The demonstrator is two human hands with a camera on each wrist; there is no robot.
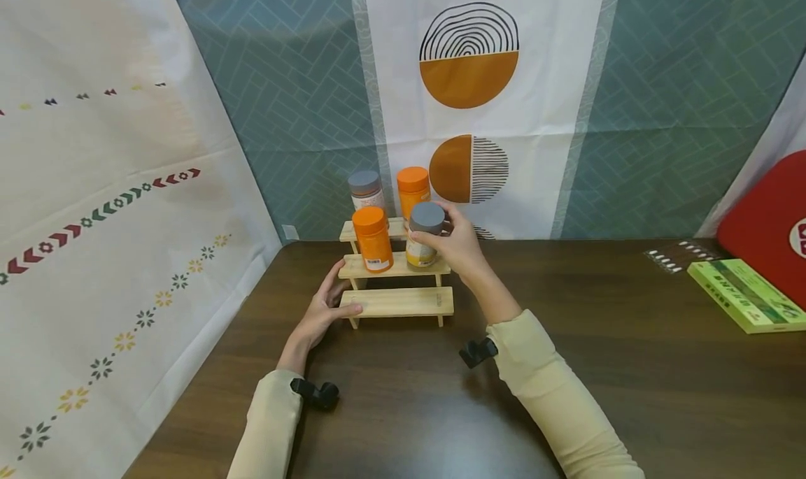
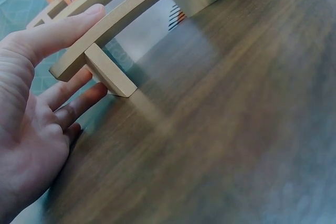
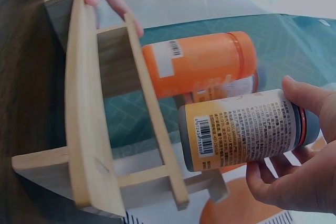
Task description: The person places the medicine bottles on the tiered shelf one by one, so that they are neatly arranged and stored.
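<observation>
A three-step wooden display stand (image 1: 397, 303) stands on the table. At its left end my left hand (image 1: 320, 315) grips it, the thumb lying on the lowest step and the other fingers beside and below the board near a leg (image 2: 111, 72). My right hand (image 1: 464, 247) holds a grey-capped supplement bottle (image 3: 239, 129) round its cap end, upright at the right of the middle step. To its left on that step stands an orange bottle (image 1: 373, 241). Behind, on the top step, are another grey-capped bottle (image 1: 365, 189) and another orange bottle (image 1: 413, 185).
A dark wooden table (image 1: 403, 402) spreads out in front. Patterned cloth (image 1: 302, 115) hangs behind the stand, and white cloth (image 1: 126, 255) borders the left. Far to the right lie a green-yellow box (image 1: 749, 296), a red item (image 1: 771, 227) and a small dark patterned piece (image 1: 680, 256).
</observation>
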